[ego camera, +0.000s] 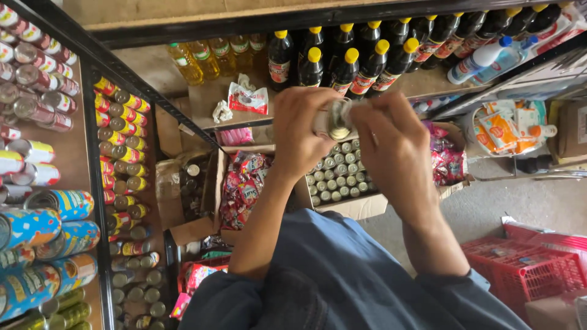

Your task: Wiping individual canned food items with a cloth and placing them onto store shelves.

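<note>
Stocked shop shelves (92, 79) surround both hands, left hand (302, 131) and right hand (394, 150) closed around a small silver can (335, 119), steadying it above its carton of matching cans (339, 177).

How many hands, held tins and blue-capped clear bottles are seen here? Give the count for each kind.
Hands, left hand and right hand: 2
Tin held between both: 1
Blue-capped clear bottles on the shelf: 2
Total: 5

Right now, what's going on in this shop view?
A person in a blue shirt holds a small can up in both hands, left hand and right hand wrapped around it. Below sits an open box of similar cans. Dark bottles with yellow caps line the shelf behind.
</note>
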